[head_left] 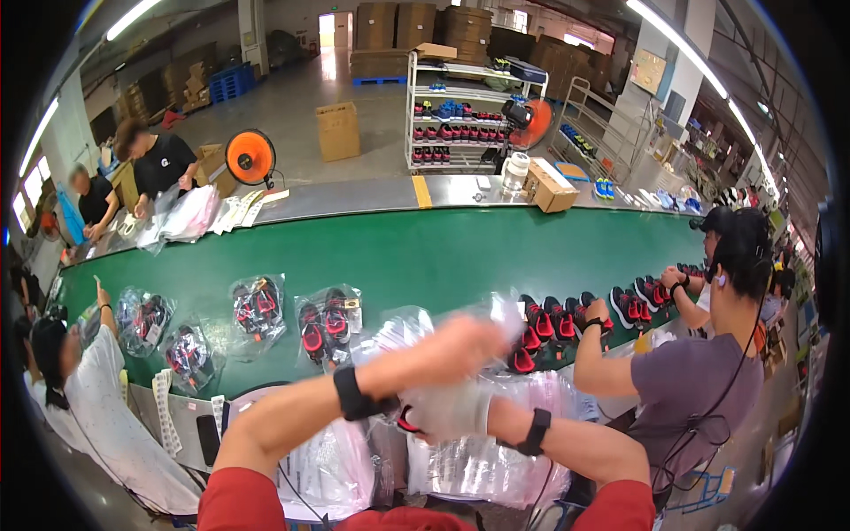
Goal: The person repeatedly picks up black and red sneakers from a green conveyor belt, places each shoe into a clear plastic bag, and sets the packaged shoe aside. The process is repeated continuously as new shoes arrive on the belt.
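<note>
My bare left hand (pixel 474 347) reaches across to the right over my other arm. It is smeared by motion, and a blurred piece of clear plastic (pixel 505 317) shows at its fingers. Under it, my right hand (pixel 447 409) in a pale glove is closed at a black and red shoe (pixel 408 419), mostly hidden by the glove and my left wrist. Clear plastic bags (pixel 478 465) lie in a stack below my right hand, and pinkish-edged bags (pixel 332 465) below my left forearm. A clear bag (pixel 398 329) lies on the green belt just beyond.
On the green conveyor belt (pixel 381 248), bagged shoes (pixel 323 323) stand to the left and unbagged black and red shoes (pixel 558 319) to the right. Co-workers sit close at my left (pixel 106 389) and right (pixel 686 380). A cardboard box (pixel 551 186) stands on the far ledge.
</note>
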A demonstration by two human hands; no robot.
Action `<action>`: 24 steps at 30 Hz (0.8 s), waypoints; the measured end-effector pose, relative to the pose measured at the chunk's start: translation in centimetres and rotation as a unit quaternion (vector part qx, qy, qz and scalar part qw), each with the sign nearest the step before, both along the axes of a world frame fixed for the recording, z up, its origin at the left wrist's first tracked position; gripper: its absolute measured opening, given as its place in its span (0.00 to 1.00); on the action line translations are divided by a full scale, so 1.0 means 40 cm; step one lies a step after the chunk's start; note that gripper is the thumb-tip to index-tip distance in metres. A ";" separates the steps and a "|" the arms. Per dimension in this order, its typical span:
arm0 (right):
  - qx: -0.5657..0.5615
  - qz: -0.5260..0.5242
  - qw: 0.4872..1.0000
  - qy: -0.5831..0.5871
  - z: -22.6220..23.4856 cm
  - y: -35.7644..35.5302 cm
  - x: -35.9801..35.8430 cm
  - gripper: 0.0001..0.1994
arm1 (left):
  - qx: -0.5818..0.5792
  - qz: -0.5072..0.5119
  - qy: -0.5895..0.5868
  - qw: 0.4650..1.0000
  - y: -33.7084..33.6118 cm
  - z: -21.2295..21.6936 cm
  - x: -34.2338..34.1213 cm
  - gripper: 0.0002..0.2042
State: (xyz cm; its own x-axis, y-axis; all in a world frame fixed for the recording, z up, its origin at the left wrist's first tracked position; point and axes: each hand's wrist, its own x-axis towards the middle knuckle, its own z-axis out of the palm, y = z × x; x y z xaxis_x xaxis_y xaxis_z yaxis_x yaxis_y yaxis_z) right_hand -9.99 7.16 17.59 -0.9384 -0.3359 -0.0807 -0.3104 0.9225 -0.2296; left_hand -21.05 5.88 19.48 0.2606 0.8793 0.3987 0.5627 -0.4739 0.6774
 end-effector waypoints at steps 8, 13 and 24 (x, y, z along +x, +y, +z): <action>-0.153 -0.347 0.922 0.080 -0.080 -0.006 -0.039 0.17 | 0.013 0.211 0.207 0.955 -0.181 0.007 -0.127 0.07; 0.136 -0.353 0.919 0.106 -0.269 0.028 -0.100 0.08 | -0.115 0.315 0.219 0.916 -0.380 -0.323 0.034 0.06; -0.028 -0.359 0.926 0.112 -0.111 0.072 -0.230 0.11 | -0.078 0.344 -0.105 0.930 -0.261 -0.002 -0.113 0.13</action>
